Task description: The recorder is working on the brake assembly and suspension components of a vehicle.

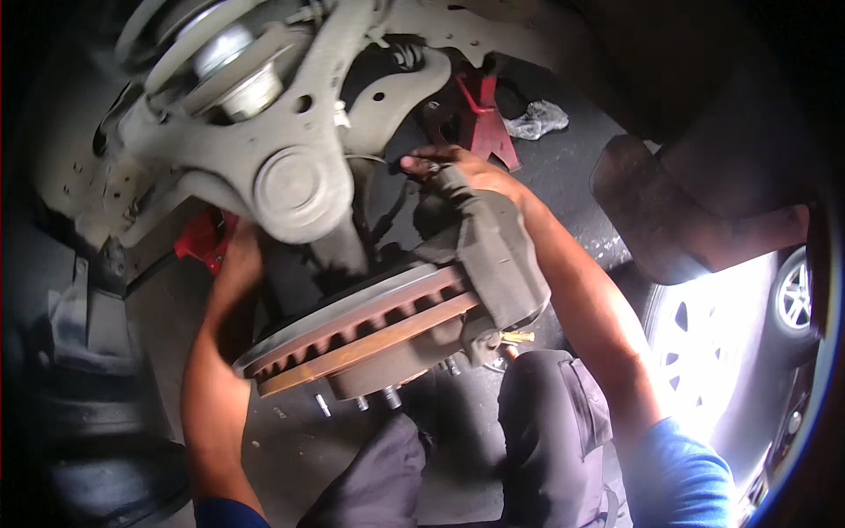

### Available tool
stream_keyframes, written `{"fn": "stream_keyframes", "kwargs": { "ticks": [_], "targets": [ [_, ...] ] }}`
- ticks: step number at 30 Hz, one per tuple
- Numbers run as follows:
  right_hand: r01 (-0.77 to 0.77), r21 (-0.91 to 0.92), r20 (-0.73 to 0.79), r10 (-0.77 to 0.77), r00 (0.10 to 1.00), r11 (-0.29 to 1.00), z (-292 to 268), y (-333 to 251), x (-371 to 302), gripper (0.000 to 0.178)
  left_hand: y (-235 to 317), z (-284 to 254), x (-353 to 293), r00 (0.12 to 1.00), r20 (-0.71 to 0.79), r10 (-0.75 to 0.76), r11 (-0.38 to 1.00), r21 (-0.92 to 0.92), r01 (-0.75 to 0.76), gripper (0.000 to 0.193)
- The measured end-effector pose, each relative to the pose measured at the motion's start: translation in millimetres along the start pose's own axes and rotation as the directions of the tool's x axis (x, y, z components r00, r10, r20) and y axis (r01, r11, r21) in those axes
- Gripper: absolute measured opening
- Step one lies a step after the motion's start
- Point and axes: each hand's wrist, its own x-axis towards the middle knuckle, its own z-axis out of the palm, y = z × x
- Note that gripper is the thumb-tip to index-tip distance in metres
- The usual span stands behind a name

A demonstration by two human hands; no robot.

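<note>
My right hand (pixel 447 167) reaches behind the brake caliper (pixel 503 260), its fingers curled closed around something I cannot make out. A thin cable (pixel 365 157) runs from the control arm (pixel 304 189) toward those fingertips. On the other side, my left forearm (pixel 220 352) goes up past the brake disc (pixel 361 341); the left hand is hidden behind the disc and the suspension parts. The vented disc has a rusty edge, and wheel studs (pixel 392 398) stick out of its hub side. A dark hose (pixel 394 211) hangs between the control arm and the caliper.
A red jack stand (pixel 482 123) stands beyond my right hand, beside a crumpled clear plastic bag (pixel 537 120). Another red stand part (pixel 204 239) shows at left. Above are the coil spring and shock absorber (pixel 251 92). My knees (pixel 550 414) are below the disc. A car wheel (pixel 794 292) is at far right.
</note>
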Motion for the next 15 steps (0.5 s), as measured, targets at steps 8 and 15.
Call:
{"fn": "stream_keyframes", "kwargs": {
  "ticks": [8, 15],
  "targets": [
    [0.107, 0.078, 0.084, -0.113, 0.990, 0.991, 0, 82, 37, 0.062, -13, 9, -4, 0.975, 0.052, -0.215, 0.975, 0.076, 0.211, 0.027],
    [0.181, -0.208, -0.039, -0.193, 0.981, 0.961, 13, 58, 23, 0.045, 6, -23, -10, 0.947, -0.045, -0.319, 0.927, 0.191, 0.321, 0.027]
  ]
}}
